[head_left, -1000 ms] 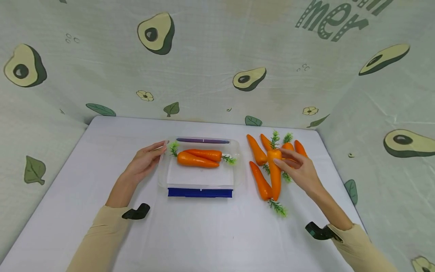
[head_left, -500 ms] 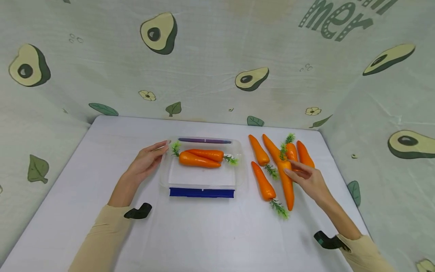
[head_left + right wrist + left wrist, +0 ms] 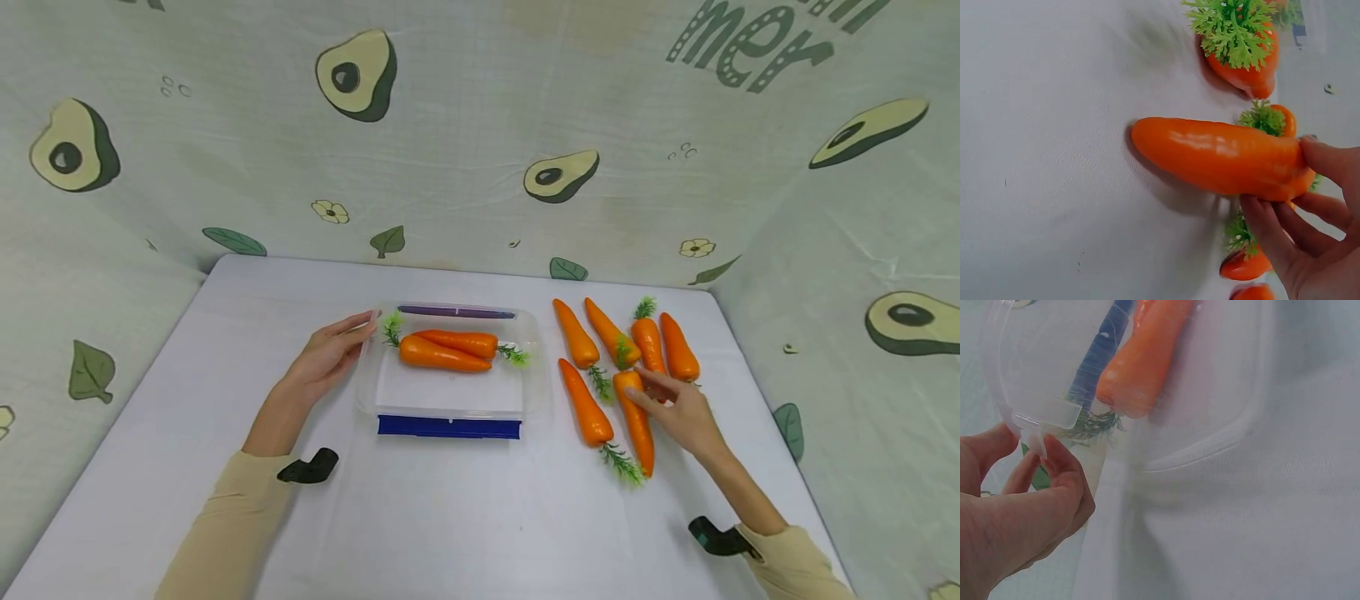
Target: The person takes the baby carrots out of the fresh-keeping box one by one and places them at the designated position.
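My left hand (image 3: 324, 362) pinches the left rim of a clear plastic container (image 3: 534, 379); in the left wrist view, thumb and fingers (image 3: 1063, 465) meet at its clear tab. Two toy carrots (image 3: 442, 354) with green tops lie side by side in it, pointing opposite ways. On the right, my right hand (image 3: 678, 412) holds another carrot (image 3: 635, 421) by its thick end, thumb on one side and fingers on the other. The right wrist view shows this carrot (image 3: 1210, 153) with its tip at the tabletop; whether all of it rests there I cannot tell.
Several loose carrots (image 3: 587, 408) lie around the right hand, close to the held one. A blue latch (image 3: 448, 427) runs along the container's near side, a darker one (image 3: 456, 312) along the far side. Printed cloth walls (image 3: 465, 150) bound the white table (image 3: 420, 517).
My right hand has moved the carrot right and toward me, down beside the other loose carrots. The left hand stays on the container's rim.
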Motion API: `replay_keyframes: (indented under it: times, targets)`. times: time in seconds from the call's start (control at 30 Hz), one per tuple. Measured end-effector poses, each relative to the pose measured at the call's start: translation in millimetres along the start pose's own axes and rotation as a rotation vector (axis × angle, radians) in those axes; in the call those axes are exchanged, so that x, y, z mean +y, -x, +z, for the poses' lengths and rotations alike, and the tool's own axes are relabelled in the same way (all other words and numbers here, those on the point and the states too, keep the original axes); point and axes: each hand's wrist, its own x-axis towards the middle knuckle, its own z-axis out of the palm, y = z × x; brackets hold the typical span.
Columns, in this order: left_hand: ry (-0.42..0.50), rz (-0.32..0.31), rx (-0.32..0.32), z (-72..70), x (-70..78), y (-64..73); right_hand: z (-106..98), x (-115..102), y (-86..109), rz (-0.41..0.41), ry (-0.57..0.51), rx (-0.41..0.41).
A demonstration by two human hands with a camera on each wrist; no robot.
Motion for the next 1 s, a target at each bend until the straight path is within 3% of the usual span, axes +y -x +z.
replay_keyframes:
  times: [0.2,0.57,0.73,1.0]
  targets:
    - [0.004,0.005,-0.003,-0.6,-0.8,1.0,5.7,-0.7,-0.8,-0.035,0.031,0.03]
    - [-0.009,0.0,-0.001,-1.5,0.2,1.1,0.4,-11.0,-6.7,-0.109,-0.009,0.048]
    - [0.0,-0.004,0.005,-0.6,0.3,0.5,-6.0,-24.8,-13.2,-0.176,-0.026,0.068]
    - [-0.011,-0.004,0.003,-0.8,-1.1,0.3,-10.9,-53.4,-26.7,-0.203,-0.038,0.029]
